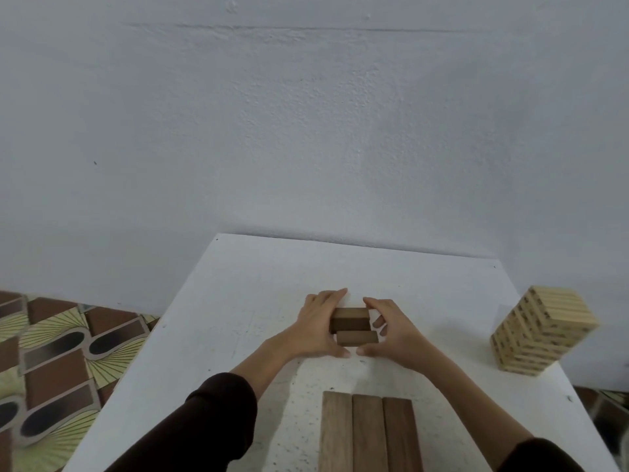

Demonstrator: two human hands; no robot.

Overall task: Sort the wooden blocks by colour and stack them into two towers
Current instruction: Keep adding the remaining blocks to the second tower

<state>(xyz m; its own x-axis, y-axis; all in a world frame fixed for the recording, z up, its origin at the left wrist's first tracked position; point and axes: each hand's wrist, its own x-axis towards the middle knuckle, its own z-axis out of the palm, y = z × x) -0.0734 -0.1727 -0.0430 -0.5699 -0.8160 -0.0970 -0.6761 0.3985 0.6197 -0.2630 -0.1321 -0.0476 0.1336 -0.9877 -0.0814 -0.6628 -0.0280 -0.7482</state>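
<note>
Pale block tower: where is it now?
In the head view the pale block tower stands at the white table's right edge, right of the right hand and the dark blocks.

A white speckled table (238, 294) fills the lower middle of the frame against a pale rough wall (306, 114), with brown-and-cream patterned floor tiles (51, 352) at lower left.

Pale tower (544, 332) far right; three dark blocks (369, 434) near edge; table (238, 284) left side open.
</note>
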